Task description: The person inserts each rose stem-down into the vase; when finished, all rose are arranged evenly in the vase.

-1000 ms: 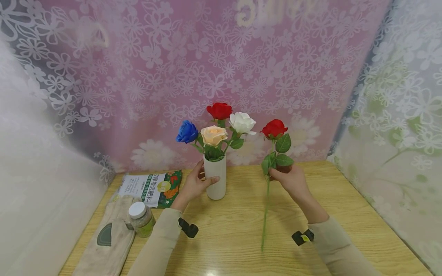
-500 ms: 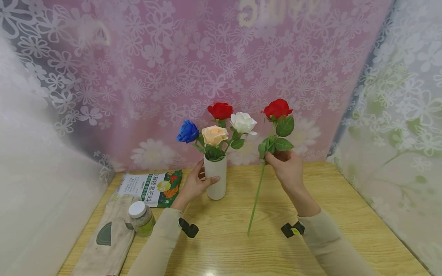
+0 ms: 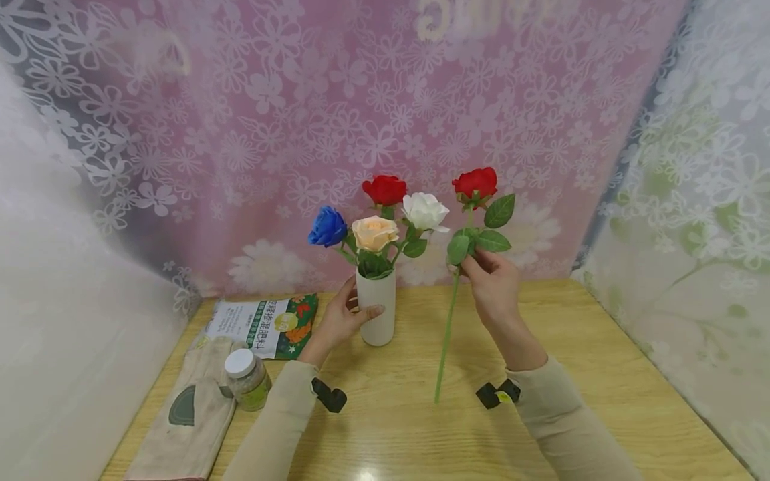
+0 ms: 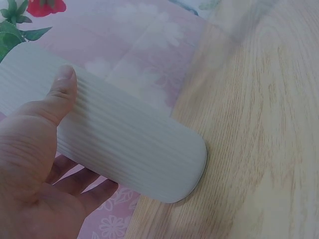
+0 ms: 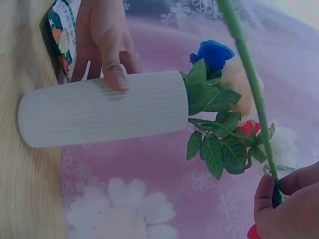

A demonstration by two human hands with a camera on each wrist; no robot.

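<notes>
A white ribbed vase (image 3: 377, 310) stands upright on the table, holding a blue rose (image 3: 327, 226), a peach rose (image 3: 374, 234), a white rose (image 3: 424, 212) and a red rose (image 3: 385, 190). My left hand (image 3: 344, 321) grips the vase from its left side; in the left wrist view the thumb lies across the ribbed wall (image 4: 129, 134) and the fingers go behind it. To the right of the vase, my right hand (image 3: 496, 284) pinches another red rose (image 3: 475, 184) by its stem, just below the leaves. Its long green stem (image 5: 251, 84) hangs down, apart from the vase.
At the left of the wooden table (image 3: 385, 427) lie a printed bag (image 3: 265, 329) with Chinese lettering, a jar (image 3: 248, 381) with a white lid, and beige fabric gloves (image 3: 192, 421). A pink flowered curtain (image 3: 271, 133) hangs behind the table.
My right hand has moved up and to the left with the red rose, bringing its stem nearer the vase. My left hand has stayed on the vase.
</notes>
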